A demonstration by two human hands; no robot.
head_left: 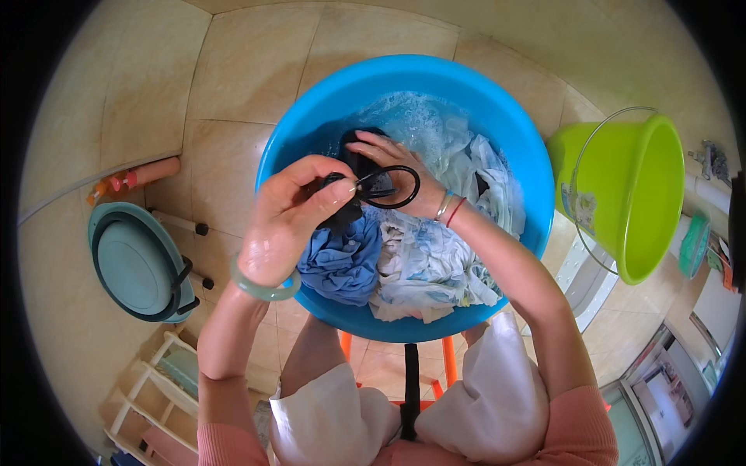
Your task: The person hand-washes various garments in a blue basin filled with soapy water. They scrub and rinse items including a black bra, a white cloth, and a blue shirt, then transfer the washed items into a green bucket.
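Observation:
Over a large blue basin (276, 147), my left hand (291, 210) pinches a black cord (408, 198) between thumb and fingertips. The cord bends into a loop to the right of those fingers. Just beyond it, my right hand (400, 175) is closed over a dark, wet cloth item (353, 159); its palm side and thumb are mostly hidden. What kind of item this is, I cannot make out. Below my hands lies a crumpled blue garment (342, 260). White garments with bluish patches (435, 268) fill the basin's near right side, and sudsy water (416, 116) shows at the far side.
At the right, a lime-green bucket (657, 194) with a wire handle leans beside a white ribbed board (579, 279). Grey-green basins (140, 264) rest against the left wall. A white rack (159, 388) stands at lower left. Orange stand legs (449, 361) show below the blue basin.

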